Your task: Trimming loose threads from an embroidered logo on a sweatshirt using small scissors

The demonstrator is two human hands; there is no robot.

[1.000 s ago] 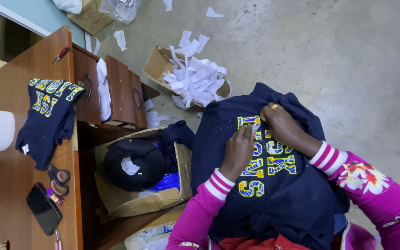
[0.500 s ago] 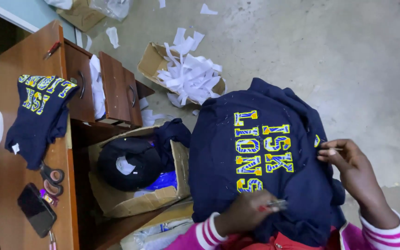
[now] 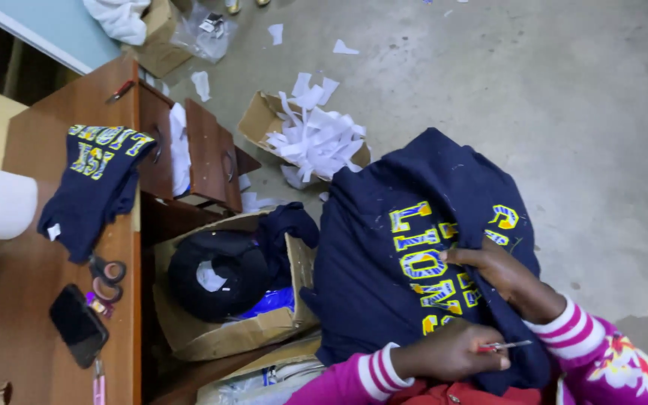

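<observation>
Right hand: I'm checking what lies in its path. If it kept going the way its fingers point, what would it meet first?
The right hand already lies on the navy garment, fingers toward its yellow lettering. Going straight on, it would likely slide over those letters first; depth is unclear.

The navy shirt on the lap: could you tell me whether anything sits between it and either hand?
Nothing visible does. The right hand lies directly on the shirt over its yellow lettering. The left hand rests on the shirt's lower edge, pinching a small red-handled tool.
</observation>
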